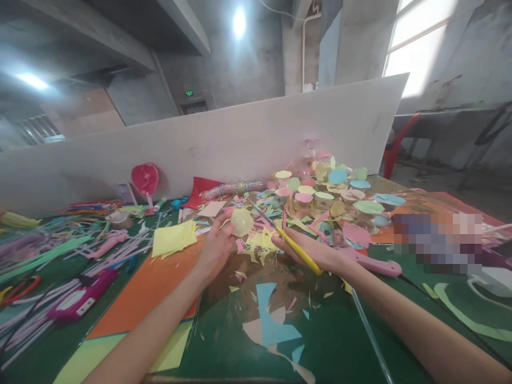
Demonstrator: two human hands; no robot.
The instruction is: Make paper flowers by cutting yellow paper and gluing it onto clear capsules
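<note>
My left hand (220, 237) pinches a pale yellow round piece (242, 222) above the paper scraps; whether it is paper alone or paper on clear plastic I cannot make out. In my right hand (306, 248) are yellow-handled scissors (298, 249), their metal blades pointing up and left, close to the round piece but apart from it. Right below both hands lie many yellow cuttings (262, 242). A stack of yellow paper squares (174, 238) sits left of my left hand. Beyond my right wrist rests a pink glue gun (374, 262) with a dark cord.
Clear cups topped with coloured paper discs (338, 176) crowd the back right. Orange sheets (140, 293), a magenta device (84, 298) and plastic strips (40, 256) cover the left. Blue scraps (276, 320) lie in front. A white board (224, 144) stands behind the green table (236, 362).
</note>
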